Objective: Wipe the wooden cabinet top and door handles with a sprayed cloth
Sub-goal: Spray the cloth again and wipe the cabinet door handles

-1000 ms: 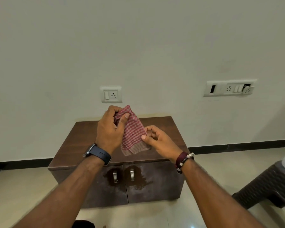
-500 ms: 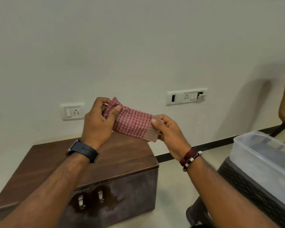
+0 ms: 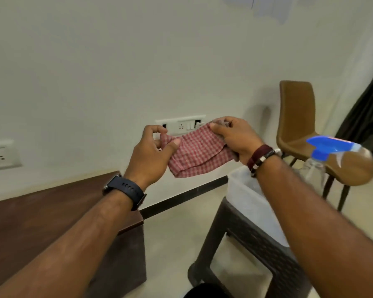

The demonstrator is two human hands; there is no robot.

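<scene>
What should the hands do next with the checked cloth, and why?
Probably let the right hand release the cloth and reach for the spray bottle standing to its right. Both hands pinch the cloth stretched between them in the air, away from the wooden cabinet, and the left hand could hold it alone. Whether the cloth is already damp cannot be seen.

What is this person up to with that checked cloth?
A person holds a red checked cloth stretched between both hands, the left hand pinching one end and the right hand the other, in the air to the right of the wooden cabinet. A spray bottle with a blue trigger stands to the right, by a clear plastic tub on a dark stool.
</scene>
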